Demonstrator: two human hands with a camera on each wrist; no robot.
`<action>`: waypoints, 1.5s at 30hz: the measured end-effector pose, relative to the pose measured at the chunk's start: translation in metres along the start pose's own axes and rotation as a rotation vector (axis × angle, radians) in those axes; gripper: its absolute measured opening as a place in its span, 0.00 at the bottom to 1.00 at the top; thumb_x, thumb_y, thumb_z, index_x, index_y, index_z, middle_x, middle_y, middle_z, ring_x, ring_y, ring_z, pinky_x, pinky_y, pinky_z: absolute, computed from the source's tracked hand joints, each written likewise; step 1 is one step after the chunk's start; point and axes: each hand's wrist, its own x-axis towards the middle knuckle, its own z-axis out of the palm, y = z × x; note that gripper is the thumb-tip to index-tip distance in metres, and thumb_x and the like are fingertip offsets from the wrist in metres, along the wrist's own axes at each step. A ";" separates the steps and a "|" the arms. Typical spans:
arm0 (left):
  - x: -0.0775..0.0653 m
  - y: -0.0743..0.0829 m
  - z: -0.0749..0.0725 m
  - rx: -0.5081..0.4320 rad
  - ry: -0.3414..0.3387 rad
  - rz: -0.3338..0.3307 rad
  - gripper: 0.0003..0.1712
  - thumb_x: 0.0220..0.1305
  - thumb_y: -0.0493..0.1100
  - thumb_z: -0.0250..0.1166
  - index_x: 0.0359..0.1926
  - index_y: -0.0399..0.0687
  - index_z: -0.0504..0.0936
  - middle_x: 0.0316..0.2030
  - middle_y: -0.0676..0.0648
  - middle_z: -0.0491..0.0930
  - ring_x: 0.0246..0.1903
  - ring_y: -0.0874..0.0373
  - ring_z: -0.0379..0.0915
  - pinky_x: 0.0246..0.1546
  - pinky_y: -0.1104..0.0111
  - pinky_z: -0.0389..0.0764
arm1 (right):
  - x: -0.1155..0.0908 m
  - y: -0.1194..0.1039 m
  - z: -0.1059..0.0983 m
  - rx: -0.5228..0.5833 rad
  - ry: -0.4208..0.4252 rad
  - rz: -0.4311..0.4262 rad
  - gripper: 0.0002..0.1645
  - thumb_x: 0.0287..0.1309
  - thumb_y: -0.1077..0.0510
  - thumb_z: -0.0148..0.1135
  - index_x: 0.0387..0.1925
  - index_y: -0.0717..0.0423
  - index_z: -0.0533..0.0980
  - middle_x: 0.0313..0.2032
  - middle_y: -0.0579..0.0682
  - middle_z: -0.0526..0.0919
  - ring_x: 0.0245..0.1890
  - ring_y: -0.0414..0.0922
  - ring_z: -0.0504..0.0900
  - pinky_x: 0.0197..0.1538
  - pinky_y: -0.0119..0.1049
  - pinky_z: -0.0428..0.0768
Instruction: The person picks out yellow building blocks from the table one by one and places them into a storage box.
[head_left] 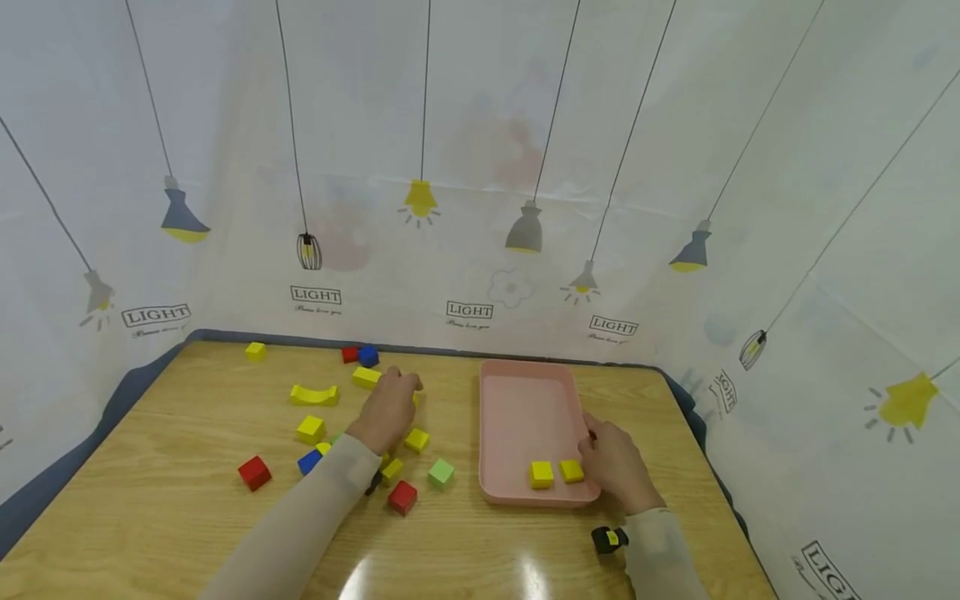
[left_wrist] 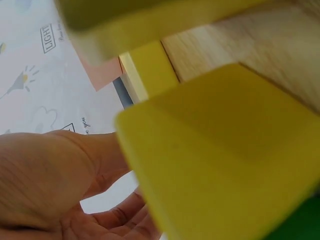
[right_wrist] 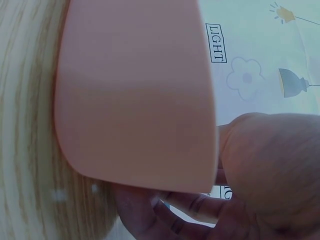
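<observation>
My left hand (head_left: 386, 408) reaches down among scattered toy blocks, its fingers bent beside a partly hidden yellow block (head_left: 416, 402). In the left wrist view a large yellow block (left_wrist: 220, 145) covers the fingertips, so whether they pinch anything cannot be seen. A long yellow block (head_left: 366, 377) lies just beyond that hand. My right hand (head_left: 617, 462) grips the right side wall of a pink tray (head_left: 528, 417). The right wrist view shows its thumb and fingers around the tray's edge. Inside the tray, two yellow blocks (head_left: 542, 475) lie near its front right corner.
Left of the tray are a light green block (head_left: 442, 473), red blocks (head_left: 402, 497), a yellow arch (head_left: 314, 395) and several other yellow and blue blocks. A red and a blue block (head_left: 367, 356) sit at the back edge. Printed cloth hangs behind the wooden table (head_left: 465, 550).
</observation>
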 end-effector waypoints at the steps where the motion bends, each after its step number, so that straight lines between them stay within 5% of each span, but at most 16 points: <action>1: 0.001 0.000 0.000 0.002 -0.001 0.004 0.22 0.82 0.25 0.64 0.71 0.38 0.86 0.65 0.32 0.80 0.61 0.43 0.80 0.71 0.47 0.90 | -0.001 -0.001 -0.001 0.005 -0.001 0.003 0.37 0.87 0.59 0.59 0.88 0.62 0.67 0.75 0.71 0.84 0.41 0.51 0.84 0.37 0.34 0.82; 10: 0.001 0.002 -0.001 -0.004 -0.019 0.007 0.21 0.81 0.26 0.68 0.69 0.38 0.87 0.65 0.34 0.81 0.60 0.44 0.81 0.71 0.48 0.90 | -0.019 -0.026 -0.013 -0.010 -0.007 0.019 0.36 0.87 0.61 0.58 0.88 0.65 0.67 0.75 0.70 0.84 0.40 0.48 0.83 0.41 0.35 0.83; 18: -0.004 0.008 -0.002 -0.011 -0.008 0.024 0.20 0.81 0.29 0.70 0.69 0.40 0.87 0.65 0.35 0.82 0.58 0.44 0.80 0.69 0.49 0.91 | -0.019 -0.022 -0.011 0.023 -0.009 0.009 0.36 0.87 0.62 0.56 0.89 0.65 0.65 0.74 0.71 0.84 0.30 0.47 0.77 0.32 0.34 0.77; 31: -0.008 0.019 -0.002 -0.027 0.014 0.075 0.18 0.81 0.31 0.71 0.67 0.40 0.88 0.63 0.36 0.83 0.56 0.45 0.80 0.65 0.52 0.92 | -0.020 -0.022 -0.011 0.027 -0.002 0.004 0.36 0.87 0.61 0.56 0.89 0.64 0.65 0.74 0.70 0.85 0.29 0.47 0.77 0.31 0.33 0.76; 40: -0.014 0.035 -0.003 -0.031 0.035 0.125 0.18 0.80 0.33 0.74 0.67 0.41 0.89 0.62 0.38 0.84 0.58 0.45 0.81 0.68 0.52 0.91 | -0.020 -0.022 -0.012 0.034 -0.007 0.010 0.37 0.87 0.61 0.56 0.89 0.63 0.65 0.59 0.63 0.91 0.25 0.46 0.74 0.28 0.33 0.73; 45: -0.017 0.045 -0.002 -0.042 0.028 0.136 0.19 0.79 0.33 0.76 0.66 0.42 0.89 0.63 0.38 0.84 0.58 0.45 0.82 0.68 0.52 0.92 | -0.020 -0.022 -0.012 0.033 -0.010 0.014 0.37 0.88 0.61 0.56 0.89 0.63 0.65 0.67 0.66 0.89 0.26 0.47 0.74 0.28 0.33 0.73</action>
